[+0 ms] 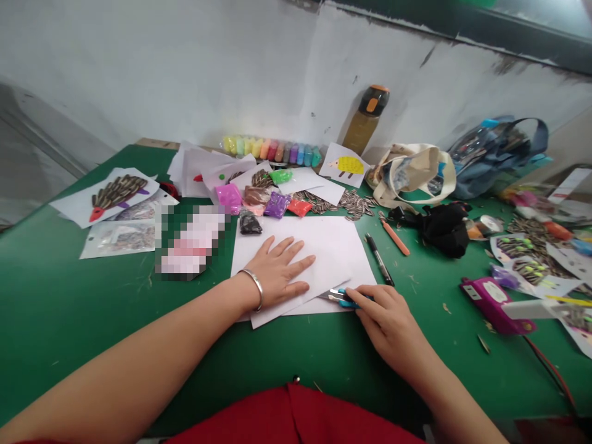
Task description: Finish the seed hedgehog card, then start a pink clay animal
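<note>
A plain white rectangular paper sheet [328, 259] lies flat and slightly askew on a second plain white paper sheet [363, 265], which shows at the right and at its near right corner. Both lie toward the near edge of the green desk [208, 364]. Blue-handled scissors with grey metal blades [340, 296] point left at the top sheet's slanting near edge, tips unclear.

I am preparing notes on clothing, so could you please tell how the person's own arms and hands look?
The left hand and right hand wear no gloves, and no sleeves cover the forearms in view. A silvery bangle rings the left one; nothing worn shows on the right one. Red clothing shows at the bottom edge.
</note>
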{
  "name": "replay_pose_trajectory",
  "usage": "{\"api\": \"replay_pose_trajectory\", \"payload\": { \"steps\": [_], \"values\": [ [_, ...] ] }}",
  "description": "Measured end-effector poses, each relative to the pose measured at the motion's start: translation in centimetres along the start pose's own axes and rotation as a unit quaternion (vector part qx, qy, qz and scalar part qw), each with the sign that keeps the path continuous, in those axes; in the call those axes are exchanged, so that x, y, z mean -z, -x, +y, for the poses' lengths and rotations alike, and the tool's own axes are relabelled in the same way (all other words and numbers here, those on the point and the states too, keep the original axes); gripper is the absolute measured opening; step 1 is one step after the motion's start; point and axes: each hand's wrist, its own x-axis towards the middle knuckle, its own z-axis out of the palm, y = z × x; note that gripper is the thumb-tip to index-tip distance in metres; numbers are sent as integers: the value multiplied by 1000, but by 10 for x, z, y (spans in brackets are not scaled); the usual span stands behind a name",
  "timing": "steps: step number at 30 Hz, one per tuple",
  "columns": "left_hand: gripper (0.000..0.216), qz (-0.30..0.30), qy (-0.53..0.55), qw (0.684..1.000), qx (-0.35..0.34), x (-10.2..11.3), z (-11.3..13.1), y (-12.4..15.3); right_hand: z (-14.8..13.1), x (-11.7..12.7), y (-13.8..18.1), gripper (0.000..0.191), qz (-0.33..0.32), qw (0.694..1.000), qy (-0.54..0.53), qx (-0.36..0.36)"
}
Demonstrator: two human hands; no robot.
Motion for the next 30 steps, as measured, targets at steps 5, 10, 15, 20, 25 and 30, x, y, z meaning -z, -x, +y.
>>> {"api": "replay_pose_trajectory", "payload": {
  "steps": [5, 10, 15, 20, 25, 30],
  "values": [
    [64, 5, -3, 1000, -2, -1, 0, 0, -7, -1, -6, 38, -7, 1000, 6, 10],
    [65, -1, -3, 1000, -2, 1, 1, 0, -5, 0, -3, 38, -13, 1000, 1, 18],
    [65, -4, -8, 1000, -3, 2, 1, -1, -14, -3, -8, 37, -8, 1000, 6, 11],
    [64, -2, -10, 1000, -2, 1, 0, 0, -16, 1, -8, 37, -21, 1000, -4, 20],
    [64, 5, -12, 1000, -7, -2, -1, -1, -17, 0, -8, 39, -23, 999, -7, 21],
    [65, 6, -13, 1000, -7, -2, -1, -1, -24, -5, -10, 41, -29, 999, -10, 25]
  ]
}}
